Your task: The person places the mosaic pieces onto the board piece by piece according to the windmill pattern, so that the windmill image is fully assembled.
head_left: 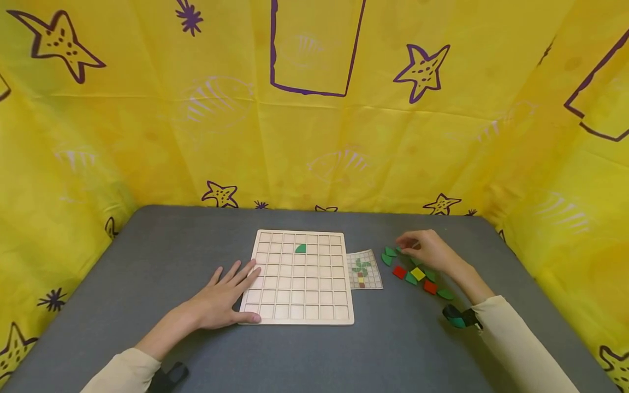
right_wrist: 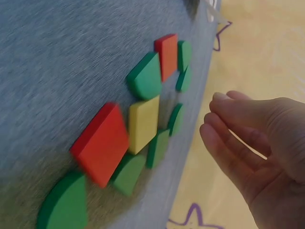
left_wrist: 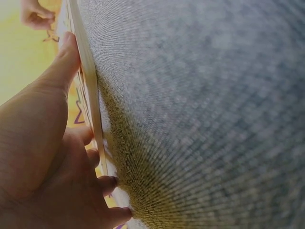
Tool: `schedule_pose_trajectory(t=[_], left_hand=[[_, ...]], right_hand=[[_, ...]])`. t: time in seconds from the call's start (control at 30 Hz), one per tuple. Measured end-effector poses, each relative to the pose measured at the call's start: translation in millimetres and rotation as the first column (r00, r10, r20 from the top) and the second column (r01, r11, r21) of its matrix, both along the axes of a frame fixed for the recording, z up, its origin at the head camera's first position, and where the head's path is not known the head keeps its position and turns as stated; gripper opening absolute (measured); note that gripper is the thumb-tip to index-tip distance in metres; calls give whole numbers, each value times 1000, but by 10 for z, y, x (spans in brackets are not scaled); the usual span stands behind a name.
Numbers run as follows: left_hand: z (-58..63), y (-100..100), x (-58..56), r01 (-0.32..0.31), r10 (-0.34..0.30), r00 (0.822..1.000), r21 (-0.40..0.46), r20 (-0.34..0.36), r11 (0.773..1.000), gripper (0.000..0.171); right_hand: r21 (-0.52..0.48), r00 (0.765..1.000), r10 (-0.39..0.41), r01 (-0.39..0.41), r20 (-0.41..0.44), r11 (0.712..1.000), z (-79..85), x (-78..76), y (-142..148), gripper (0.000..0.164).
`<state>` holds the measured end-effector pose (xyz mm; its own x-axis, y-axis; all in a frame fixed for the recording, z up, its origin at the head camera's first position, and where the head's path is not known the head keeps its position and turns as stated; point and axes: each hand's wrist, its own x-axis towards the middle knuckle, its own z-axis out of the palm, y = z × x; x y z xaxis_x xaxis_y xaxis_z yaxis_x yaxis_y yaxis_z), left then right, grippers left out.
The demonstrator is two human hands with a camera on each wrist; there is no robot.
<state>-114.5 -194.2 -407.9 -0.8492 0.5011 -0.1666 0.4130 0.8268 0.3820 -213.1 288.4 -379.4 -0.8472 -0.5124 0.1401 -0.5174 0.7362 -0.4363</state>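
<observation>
Over pieces beside card, right hand hangs empty; left hand splays onto board

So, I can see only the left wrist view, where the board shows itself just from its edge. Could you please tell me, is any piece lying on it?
Observer: Yes, the head view shows one green quarter-round piece, in the second row from the far edge of the board.
Operator: Thank you. And near the right hand, which I see only blurred, what is lying on the table?
Observer: Loose pieces in green, red and yellow.
</observation>
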Motion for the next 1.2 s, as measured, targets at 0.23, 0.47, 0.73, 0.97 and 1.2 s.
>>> schedule_pose_trajectory(t=[0.23, 0.47, 0.73, 0.97, 1.2], left_hand=[[12, -12, 16, 4, -4, 1000, 18, -10, 1000, 107], [24, -2, 20, 5, -5, 1000, 19, -4, 1000, 107], [18, -3, 18, 7, -7, 1000, 28, -10, 1000, 106], [12, 1, 18, 4, -3, 1000, 37, -13, 999, 106], [1, -4, 17, 1, -1, 1000, 40, -9, 999, 106]], right_hand=[[-10, 1000, 6, -6, -8, 1000, -54, 52, 177, 25], [-16, 997, 19, -18, 79, 1000, -92, 81, 309, 28], [-11, 995, 31, -30, 91, 999, -143, 76, 357, 28], [21, 994, 27, -29, 106, 999, -164, 49, 341, 28], [18, 995, 20, -22, 101, 1000, -164, 48, 336, 29]])
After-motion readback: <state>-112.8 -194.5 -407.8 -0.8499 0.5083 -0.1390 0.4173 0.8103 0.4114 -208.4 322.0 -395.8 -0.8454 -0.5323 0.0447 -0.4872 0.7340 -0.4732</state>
